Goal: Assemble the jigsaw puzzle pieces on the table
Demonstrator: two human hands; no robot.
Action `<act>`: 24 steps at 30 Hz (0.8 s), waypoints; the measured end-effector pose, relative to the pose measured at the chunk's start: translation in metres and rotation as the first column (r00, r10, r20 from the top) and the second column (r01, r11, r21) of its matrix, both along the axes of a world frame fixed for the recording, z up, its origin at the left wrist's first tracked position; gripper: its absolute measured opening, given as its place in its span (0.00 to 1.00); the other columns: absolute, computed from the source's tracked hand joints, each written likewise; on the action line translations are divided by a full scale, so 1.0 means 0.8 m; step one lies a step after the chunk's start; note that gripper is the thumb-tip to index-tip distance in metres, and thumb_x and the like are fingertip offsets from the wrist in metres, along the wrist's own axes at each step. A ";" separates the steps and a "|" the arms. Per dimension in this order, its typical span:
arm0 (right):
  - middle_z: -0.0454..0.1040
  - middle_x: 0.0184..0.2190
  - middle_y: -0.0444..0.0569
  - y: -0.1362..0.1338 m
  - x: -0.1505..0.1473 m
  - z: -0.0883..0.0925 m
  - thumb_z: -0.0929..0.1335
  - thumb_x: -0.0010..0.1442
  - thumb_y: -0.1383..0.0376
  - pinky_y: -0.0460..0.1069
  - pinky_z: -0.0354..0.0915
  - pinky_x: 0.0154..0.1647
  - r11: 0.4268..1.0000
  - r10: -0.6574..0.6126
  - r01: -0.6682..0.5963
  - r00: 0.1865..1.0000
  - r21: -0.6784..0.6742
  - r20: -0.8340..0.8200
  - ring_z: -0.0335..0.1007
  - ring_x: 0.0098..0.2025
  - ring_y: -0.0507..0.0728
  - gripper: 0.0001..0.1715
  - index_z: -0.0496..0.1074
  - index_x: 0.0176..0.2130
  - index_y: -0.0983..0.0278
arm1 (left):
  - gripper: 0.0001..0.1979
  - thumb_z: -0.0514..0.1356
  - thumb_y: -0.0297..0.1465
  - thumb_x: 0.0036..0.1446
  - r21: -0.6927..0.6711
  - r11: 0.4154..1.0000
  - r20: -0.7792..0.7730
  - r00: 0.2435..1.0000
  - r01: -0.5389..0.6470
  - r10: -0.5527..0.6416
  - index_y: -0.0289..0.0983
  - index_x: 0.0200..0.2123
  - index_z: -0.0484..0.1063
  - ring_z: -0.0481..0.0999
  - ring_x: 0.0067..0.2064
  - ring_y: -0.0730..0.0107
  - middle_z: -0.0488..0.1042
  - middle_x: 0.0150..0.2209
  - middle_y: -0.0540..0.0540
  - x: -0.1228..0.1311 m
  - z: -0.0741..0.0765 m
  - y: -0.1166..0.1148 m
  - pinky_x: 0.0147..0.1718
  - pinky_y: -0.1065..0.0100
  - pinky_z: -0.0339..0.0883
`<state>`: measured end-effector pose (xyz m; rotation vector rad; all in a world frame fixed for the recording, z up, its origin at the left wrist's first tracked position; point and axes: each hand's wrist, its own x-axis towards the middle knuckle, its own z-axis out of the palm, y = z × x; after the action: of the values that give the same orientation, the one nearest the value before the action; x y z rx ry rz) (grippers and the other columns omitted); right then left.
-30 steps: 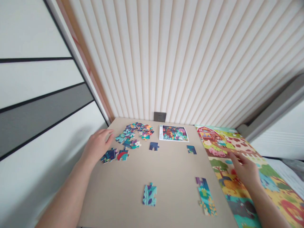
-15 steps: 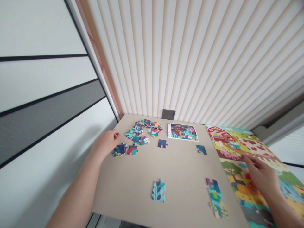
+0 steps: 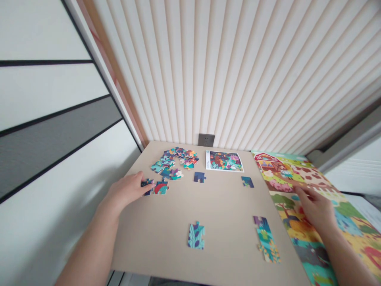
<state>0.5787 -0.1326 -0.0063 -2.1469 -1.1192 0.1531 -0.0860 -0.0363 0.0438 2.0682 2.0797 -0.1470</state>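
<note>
My left hand [image 3: 126, 192] reaches over the left side of the table, its thumb and fingers closed on a dark blue puzzle piece [image 3: 148, 190] and partly covering it. Right beside that is a puzzle piece with a red curve [image 3: 161, 187]. Behind them lies a loose heap of colourful puzzle pieces [image 3: 174, 157]. Over the farm-animal picture sheet [image 3: 285, 202] on the right, my right hand [image 3: 317, 206] hovers or rests with fingers loosely apart; nothing shows in it.
A printed picture card [image 3: 224, 161] lies at the back. Single pieces sit mid-table: a plain blue one [image 3: 199, 177], a blue-green one [image 3: 247, 182] and a turquoise one [image 3: 196, 236]. A joined strip [image 3: 266, 238] lies front right. A fluted wall with a socket [image 3: 206, 140] bounds the back.
My left hand has come down onto the dark blue piece, its fingers now over it. The whole view has shifted slightly; my right hand stays over the picture sheet.
</note>
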 end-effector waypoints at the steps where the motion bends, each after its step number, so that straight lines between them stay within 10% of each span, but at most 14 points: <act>1: 0.82 0.31 0.54 0.000 0.000 0.000 0.69 0.54 0.42 0.53 0.65 0.33 1.000 0.000 0.000 1.000 0.007 0.000 0.76 0.32 0.64 0.33 0.82 0.45 0.64 | 0.30 0.50 0.61 0.60 0.019 1.000 -0.004 1.000 0.019 -0.019 0.40 0.40 0.72 0.79 0.39 0.55 0.80 0.41 0.41 0.003 -0.001 0.001 0.27 0.67 0.55; 14: 0.82 0.32 0.51 0.001 0.010 -0.010 0.69 0.54 0.42 0.53 0.67 0.33 1.000 -0.003 0.003 1.000 -0.009 -0.003 0.78 0.34 0.64 0.31 0.82 0.44 0.61 | 0.19 0.56 0.47 0.63 0.360 0.923 0.142 0.970 0.137 -0.199 0.40 0.47 0.71 0.79 0.46 0.55 0.77 0.45 0.42 0.025 0.001 0.004 0.45 0.62 0.69; 24: 0.83 0.36 0.52 -0.001 0.012 -0.011 0.68 0.55 0.41 0.54 0.67 0.32 0.999 0.009 -0.009 1.000 -0.039 0.003 0.76 0.28 0.62 0.30 0.81 0.44 0.59 | 0.20 0.58 0.39 0.67 0.581 0.764 0.321 0.784 0.280 -0.531 0.43 0.60 0.64 0.75 0.57 0.55 0.74 0.56 0.41 0.103 -0.010 -0.021 0.56 0.56 0.70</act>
<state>0.5884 -0.1334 -0.0151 -2.1772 -1.1360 0.1768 -0.0034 -0.0529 0.0355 2.5049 1.4189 0.8574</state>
